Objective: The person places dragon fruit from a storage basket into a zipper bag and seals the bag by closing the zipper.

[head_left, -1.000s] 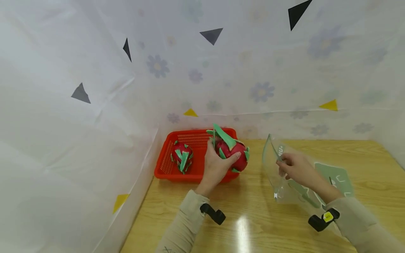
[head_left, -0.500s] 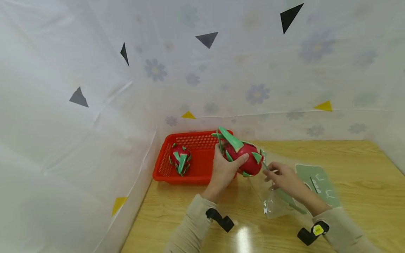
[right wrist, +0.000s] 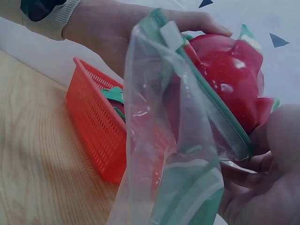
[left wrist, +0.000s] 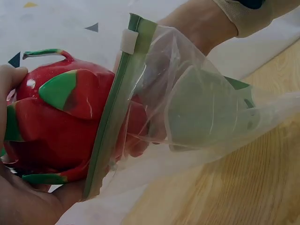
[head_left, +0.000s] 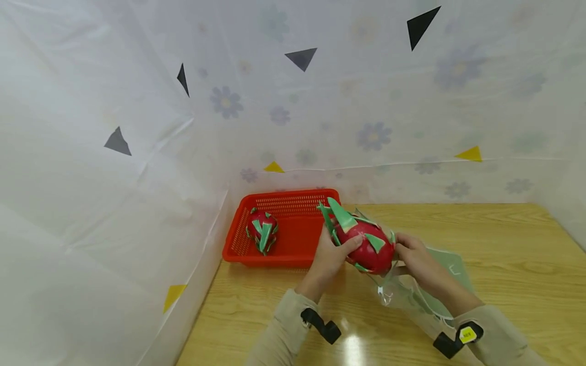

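My left hand [head_left: 330, 256] grips a red dragon fruit [head_left: 368, 251] with green-tipped scales, its thumb lying across the near side. The fruit's right end is partly inside the mouth of a clear zip bag [left wrist: 201, 108], as the left wrist view shows. A white slider [left wrist: 129, 41] sits on the bag's green zip edge [left wrist: 108, 112]. My right hand [head_left: 421, 264] pinches the bag's mouth at the fruit's right end; its fingertips are partly hidden behind fruit and bag. The bag's body, with a pale green printed panel [head_left: 450, 267], hangs down to the right.
A red plastic basket [head_left: 274, 262] stands at the back left of the wooden table [head_left: 513, 264]. Inside it lies a second dragon fruit [head_left: 262, 230]. White sheeting [head_left: 320, 117] with flowers and triangles rises behind and at the left.
My left hand has carried the dragon fruit right and down, away from over the basket. My right hand has brought the bag's mouth left, and it now meets the fruit's end.
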A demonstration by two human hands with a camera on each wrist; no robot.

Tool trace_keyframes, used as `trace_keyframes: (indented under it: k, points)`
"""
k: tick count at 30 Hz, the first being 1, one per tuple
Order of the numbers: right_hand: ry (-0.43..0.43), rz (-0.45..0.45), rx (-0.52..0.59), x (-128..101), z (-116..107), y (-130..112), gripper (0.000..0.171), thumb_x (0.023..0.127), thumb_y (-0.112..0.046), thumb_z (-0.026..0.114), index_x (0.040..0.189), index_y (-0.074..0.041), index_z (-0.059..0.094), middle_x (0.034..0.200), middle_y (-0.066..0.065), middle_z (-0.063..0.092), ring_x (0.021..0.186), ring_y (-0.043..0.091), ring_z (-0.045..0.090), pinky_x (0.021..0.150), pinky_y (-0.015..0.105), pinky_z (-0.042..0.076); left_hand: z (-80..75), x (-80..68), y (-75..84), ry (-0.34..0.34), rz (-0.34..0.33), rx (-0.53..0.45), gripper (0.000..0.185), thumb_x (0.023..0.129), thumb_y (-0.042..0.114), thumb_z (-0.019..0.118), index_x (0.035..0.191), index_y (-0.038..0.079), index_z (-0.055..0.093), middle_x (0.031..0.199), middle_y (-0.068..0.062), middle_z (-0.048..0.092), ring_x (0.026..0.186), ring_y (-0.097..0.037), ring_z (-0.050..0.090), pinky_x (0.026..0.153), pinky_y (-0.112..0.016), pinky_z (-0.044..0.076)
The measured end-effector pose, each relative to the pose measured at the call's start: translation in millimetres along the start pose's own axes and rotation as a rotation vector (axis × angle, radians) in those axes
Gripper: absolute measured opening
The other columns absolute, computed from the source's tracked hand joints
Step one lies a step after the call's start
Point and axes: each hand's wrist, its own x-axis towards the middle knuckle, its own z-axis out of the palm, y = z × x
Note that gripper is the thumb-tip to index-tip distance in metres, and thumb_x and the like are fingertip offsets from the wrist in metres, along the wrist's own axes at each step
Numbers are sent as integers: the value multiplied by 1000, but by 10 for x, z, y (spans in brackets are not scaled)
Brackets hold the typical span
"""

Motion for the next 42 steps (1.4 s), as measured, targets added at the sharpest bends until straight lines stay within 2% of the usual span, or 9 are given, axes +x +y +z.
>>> trace_keyframes:
  k: [4, 8, 12, 17, 22, 26, 35, 38, 42]
  points:
    - [50, 8, -17, -18, -9, -20, 26, 105, -15, 36, 110, 3, 53, 95, 3, 63, 86, 17, 65, 68, 38, 61, -38, -16, -24, -75, 11, 50, 71, 86, 37, 75, 144, 33, 33, 137, 6, 51, 126, -18, 52, 100, -43, 52]
    - [107, -43, -93, -29, -32, -51, 28, 106, -19, 39, 103, 4, 54, 102, 2, 63, 88, 12, 64, 67, 37, 61, -62, -34, -44, -147, 27, 171, 72, 85, 36, 76, 143, 30, 33, 135, 6, 51, 122, -15, 54, 95, -39, 55]
    - [115, -100, -181, -48, -41, -104, 33, 107, -23, 40, 106, 5, 55, 114, 13, 65, 88, 11, 66, 70, 35, 60, -62, -63, -100, -195, 7, 320, 71, 83, 37, 77, 139, 28, 35, 129, 9, 53, 114, -10, 57, 88, -33, 57]
    - [100, -111, -198, -87, -21, -171, 33, 107, -23, 41, 106, 7, 53, 121, 24, 62, 90, 16, 67, 74, 35, 61, -47, -83, -187, -209, 3, 462, 73, 80, 42, 78, 138, 25, 36, 125, 8, 55, 107, -8, 59, 82, -30, 58]
    - [106, -111, -202, -115, 33, -236, 34, 107, -26, 42, 103, 5, 56, 114, 19, 65, 93, 11, 66, 72, 36, 59, -33, -83, -274, -239, 47, 558, 78, 79, 42, 81, 139, 22, 36, 121, 7, 56, 101, -5, 59, 77, -24, 57]
    - [85, -120, -169, -99, 103, -290, 36, 107, -27, 44, 103, 6, 57, 102, 18, 64, 89, 16, 65, 72, 36, 60, 11, -98, -318, -275, 94, 606, 79, 79, 40, 82, 140, 22, 36, 122, 8, 55, 102, -2, 58, 76, -19, 55]
    - [106, -125, -141, -121, 174, -319, 38, 107, -30, 43, 105, 6, 56, 101, 16, 62, 90, 18, 67, 75, 36, 60, 56, -181, -295, -191, 160, 849, 87, 82, 46, 78, 149, 16, 30, 130, 2, 48, 101, -4, 55, 75, -14, 52]
    - [103, -161, -115, -118, 188, -318, 41, 107, -31, 42, 105, 8, 56, 100, 14, 63, 88, 19, 66, 74, 38, 60, 52, -194, -305, -173, 183, 848, 86, 82, 44, 78, 148, 15, 31, 132, 1, 47, 102, -4, 54, 77, -13, 51]
    - [94, -188, -95, -115, 216, -334, 43, 107, -33, 41, 105, 7, 55, 95, 11, 64, 86, 22, 67, 74, 40, 60, 40, -205, -299, -114, 186, 729, 83, 80, 42, 81, 144, 16, 34, 129, 3, 49, 107, -5, 53, 80, -16, 52]
